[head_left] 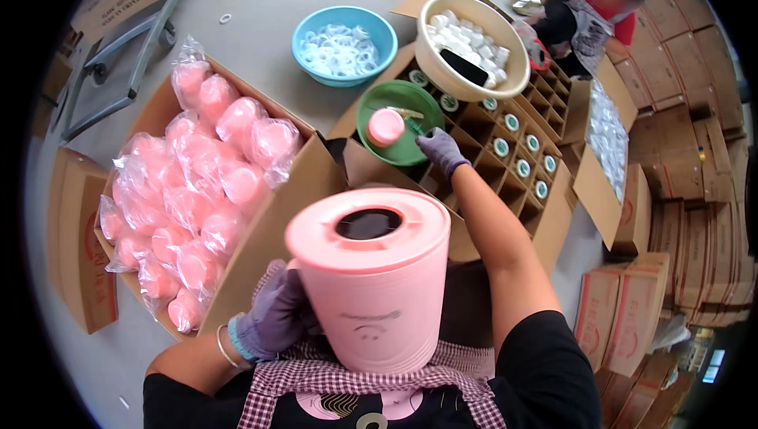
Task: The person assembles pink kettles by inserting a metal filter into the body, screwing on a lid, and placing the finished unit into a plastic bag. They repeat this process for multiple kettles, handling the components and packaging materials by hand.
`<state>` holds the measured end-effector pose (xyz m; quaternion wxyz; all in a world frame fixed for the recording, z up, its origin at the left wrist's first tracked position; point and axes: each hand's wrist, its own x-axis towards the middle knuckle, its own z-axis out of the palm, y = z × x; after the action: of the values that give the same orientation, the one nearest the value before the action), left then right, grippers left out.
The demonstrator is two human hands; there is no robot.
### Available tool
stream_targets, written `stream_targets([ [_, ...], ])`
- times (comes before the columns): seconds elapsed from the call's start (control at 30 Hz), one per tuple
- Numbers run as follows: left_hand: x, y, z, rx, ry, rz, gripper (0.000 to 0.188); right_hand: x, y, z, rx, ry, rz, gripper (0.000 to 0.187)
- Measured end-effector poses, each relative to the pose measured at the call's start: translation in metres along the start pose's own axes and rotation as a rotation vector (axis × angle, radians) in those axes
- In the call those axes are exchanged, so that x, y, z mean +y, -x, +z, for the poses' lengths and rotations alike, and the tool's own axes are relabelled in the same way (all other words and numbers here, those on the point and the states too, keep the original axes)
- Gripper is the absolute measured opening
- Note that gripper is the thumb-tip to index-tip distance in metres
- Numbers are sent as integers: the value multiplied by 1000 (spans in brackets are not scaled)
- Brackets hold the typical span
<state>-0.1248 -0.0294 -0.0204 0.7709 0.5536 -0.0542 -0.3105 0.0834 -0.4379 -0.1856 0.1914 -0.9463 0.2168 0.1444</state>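
Your gloved left hand [272, 314] is curled against the left side of the pink container [387, 295], holding it upright close in front of your checked apron [339, 382]. A round, dark opening shows in its lid. Your gloved right hand [442, 150] is at the right rim of the green bowl [369, 113], fingers bunched near a green-handled tool [414, 125]; you cannot tell from this angle whether they pinch it. A small pink cup [385, 127] sits in the same bowl.

Your right forearm crosses over the divided carton [553, 220], where white-and-green tops [512, 122] stand in some cells. The green bowl covers part of that carton, and beyond it the cream basin [442, 73] of white pieces, with a black flat object [463, 67] on them, covers more. A blue basin [339, 79] of pale rings stands on the floor to the left. Nearer, a carton heaped with bagged pink pieces [205, 164] flanks your left side. Another person [588, 14] is at the far right, near a carton of clear packages [606, 133].
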Motion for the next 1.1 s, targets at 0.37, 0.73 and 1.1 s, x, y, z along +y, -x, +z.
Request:
stream_targets([
  [0.37, 55, -78, -62, -97, 937, 77, 62, -96, -21, 27, -166, 290, -599, 68],
  [0.73, 36, -73, -42, 29, 679, 338, 48, -79, 137, -112, 148, -745, -1022, 77],
  [1.1, 71, -7, 55, -79, 46, 394, 59, -29, 294, -145, 782, -373, -1360, 79],
])
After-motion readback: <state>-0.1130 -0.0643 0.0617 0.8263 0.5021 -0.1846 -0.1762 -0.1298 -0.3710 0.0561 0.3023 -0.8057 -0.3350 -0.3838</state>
